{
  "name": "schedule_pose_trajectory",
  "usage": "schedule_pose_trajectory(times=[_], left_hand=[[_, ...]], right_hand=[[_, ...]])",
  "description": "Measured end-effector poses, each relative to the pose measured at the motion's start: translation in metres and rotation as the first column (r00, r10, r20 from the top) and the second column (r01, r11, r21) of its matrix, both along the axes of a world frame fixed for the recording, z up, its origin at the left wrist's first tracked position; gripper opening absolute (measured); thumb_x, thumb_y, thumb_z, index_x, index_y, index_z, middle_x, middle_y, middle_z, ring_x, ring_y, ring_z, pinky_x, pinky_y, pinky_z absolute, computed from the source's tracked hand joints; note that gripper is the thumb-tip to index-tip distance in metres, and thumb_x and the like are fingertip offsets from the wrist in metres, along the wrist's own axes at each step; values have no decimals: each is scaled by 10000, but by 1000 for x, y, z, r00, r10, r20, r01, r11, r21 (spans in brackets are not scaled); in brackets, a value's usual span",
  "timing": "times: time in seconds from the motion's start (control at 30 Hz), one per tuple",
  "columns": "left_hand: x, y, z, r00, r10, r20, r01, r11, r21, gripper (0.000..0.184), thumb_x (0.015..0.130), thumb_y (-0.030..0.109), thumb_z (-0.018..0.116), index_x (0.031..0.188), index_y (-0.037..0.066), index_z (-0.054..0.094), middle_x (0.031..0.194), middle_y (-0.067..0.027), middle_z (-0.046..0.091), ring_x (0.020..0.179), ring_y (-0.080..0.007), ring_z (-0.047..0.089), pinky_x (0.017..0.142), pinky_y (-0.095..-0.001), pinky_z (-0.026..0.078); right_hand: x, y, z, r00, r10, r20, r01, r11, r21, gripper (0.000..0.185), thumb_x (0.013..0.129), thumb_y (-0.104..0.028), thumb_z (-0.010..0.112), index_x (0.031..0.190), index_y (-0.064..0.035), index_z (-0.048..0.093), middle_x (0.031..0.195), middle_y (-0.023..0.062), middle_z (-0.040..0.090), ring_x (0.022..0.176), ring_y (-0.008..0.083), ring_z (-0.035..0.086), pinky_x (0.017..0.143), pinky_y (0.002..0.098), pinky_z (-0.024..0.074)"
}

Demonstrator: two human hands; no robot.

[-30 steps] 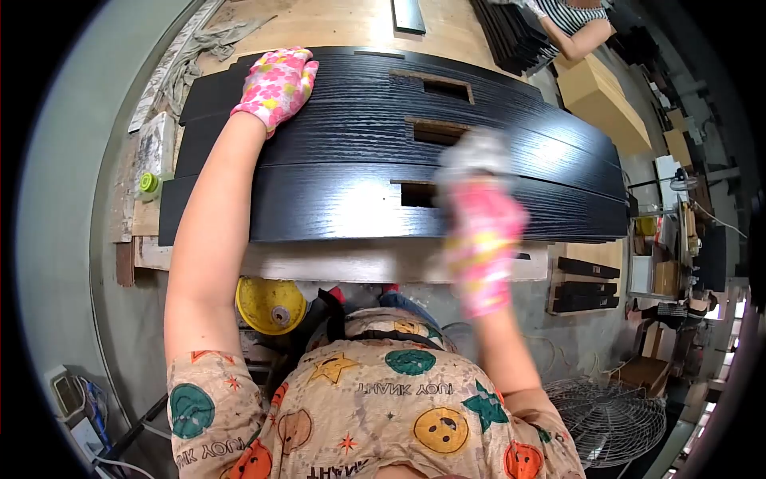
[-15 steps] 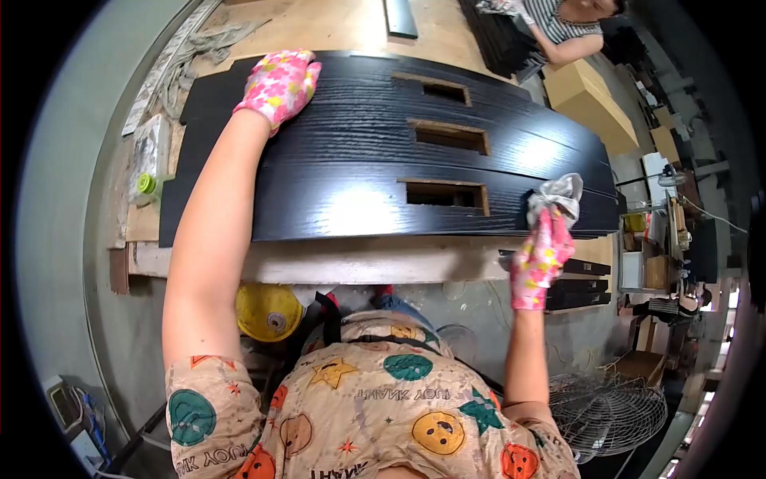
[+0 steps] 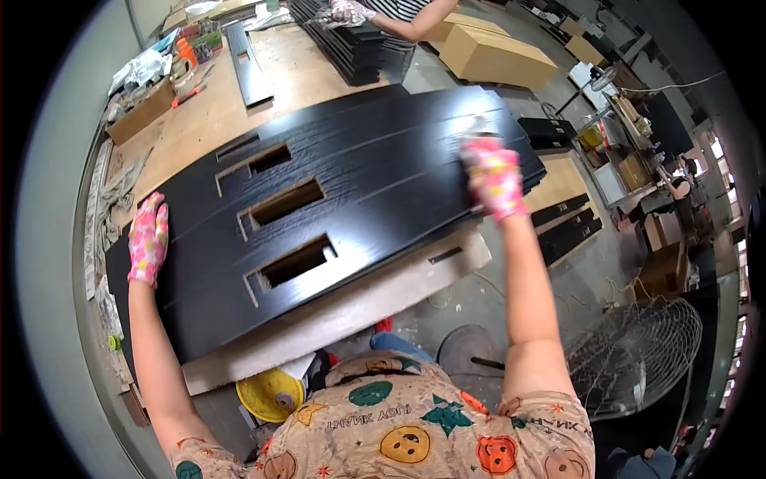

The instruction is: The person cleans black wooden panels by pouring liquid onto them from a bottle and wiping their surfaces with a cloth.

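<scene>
Black wood-grain boards (image 3: 391,172) lie side by side in a stack on the workbench, each with a rectangular cutout (image 3: 299,259). My left hand (image 3: 148,239), in a pink floral glove, rests flat on the boards near their left end, fingers stretched out. Toward the right end, my right hand (image 3: 496,180) wears a matching glove and is closed on a greyish rag (image 3: 480,128) against the board surface. Motion blurs this hand, and its fingers partly hide the rag.
Across the wooden workbench (image 3: 291,72), another person's gloved hand (image 3: 351,11) is over a stack of black strips (image 3: 351,48). Cardboard boxes (image 3: 491,56) stand beyond. A wire-caged fan (image 3: 634,359) is at right, a yellow bucket (image 3: 271,395) below the bench edge.
The view has turned, so the boards now slant. My left hand has moved from the far edge to the boards' left end. My right hand has moved the rag farther across the boards.
</scene>
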State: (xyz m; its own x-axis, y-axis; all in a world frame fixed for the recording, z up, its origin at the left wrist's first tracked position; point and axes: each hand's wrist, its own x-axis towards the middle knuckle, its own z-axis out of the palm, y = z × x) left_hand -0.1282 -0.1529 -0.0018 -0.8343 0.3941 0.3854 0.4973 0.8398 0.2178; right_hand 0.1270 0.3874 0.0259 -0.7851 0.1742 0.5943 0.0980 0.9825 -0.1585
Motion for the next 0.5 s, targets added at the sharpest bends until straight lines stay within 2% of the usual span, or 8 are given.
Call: schedule_pose_trajectory(times=[0.07,0.13,0.17,0.2,0.27,0.33,0.4,0.5], left_hand=[[2,-7,-7,1000,-3,2,3,1000,-5,303,966,223,493,1200,57,588,1261,-127,586,1204,-285,521,1026,-368,394],[-5,-13,-10,998,-50,-47,51,998,21,274,956,193,515,1178,58,603,1252,-123,593,1196,-281,532,1023,-367,397],[-5,-11,-10,999,-2,-37,2,1000,13,255,950,175,528,1162,63,612,1235,-124,603,1195,-278,534,1024,-369,397],[-10,-10,-13,999,40,-2,-40,999,22,292,950,225,528,1171,51,608,1240,-133,601,1197,-286,531,1019,-377,402],[0,32,22,931,329,156,-262,903,-341,354,947,286,529,1184,33,599,1253,-159,589,1191,-308,533,1012,-389,409],[17,78,29,988,149,49,-132,958,-255,381,939,303,537,1186,18,592,1288,-182,559,1204,-335,516,1016,-404,406],[23,124,23,1000,-3,11,4,996,-85,356,929,271,563,1186,25,590,1285,-169,561,1209,-322,513,1017,-401,407],[38,138,14,995,-53,-80,52,999,-16,318,916,229,594,1169,37,595,1179,-150,620,1144,-307,554,992,-387,425]], right_hand=[[5,108,-21,919,-378,-111,394,869,300,212,700,-13,596,894,-64,665,903,155,667,716,346,645,676,443,524],[-13,104,-15,812,-573,112,510,789,342,136,708,-41,591,827,-61,654,845,167,653,701,317,639,634,424,517],[-20,34,20,843,-397,363,339,916,216,105,709,-50,580,790,-65,644,807,168,642,721,307,639,603,422,514],[-27,-11,12,992,-83,91,56,963,262,144,702,-48,570,824,-60,647,810,153,641,750,289,645,594,412,521],[-43,-113,6,978,55,199,-126,923,364,174,779,-72,543,921,-52,641,864,145,644,778,295,643,656,388,545],[-61,-139,-16,768,578,-274,-559,815,152,164,782,-74,540,930,-100,605,843,144,611,742,300,608,616,426,524],[-64,-100,9,859,485,162,-506,853,131,172,780,-78,548,939,-102,608,866,136,618,755,310,611,616,448,525],[-59,43,13,968,9,251,-70,970,233,137,760,-43,539,859,-100,615,853,128,630,765,293,625,612,415,537]])
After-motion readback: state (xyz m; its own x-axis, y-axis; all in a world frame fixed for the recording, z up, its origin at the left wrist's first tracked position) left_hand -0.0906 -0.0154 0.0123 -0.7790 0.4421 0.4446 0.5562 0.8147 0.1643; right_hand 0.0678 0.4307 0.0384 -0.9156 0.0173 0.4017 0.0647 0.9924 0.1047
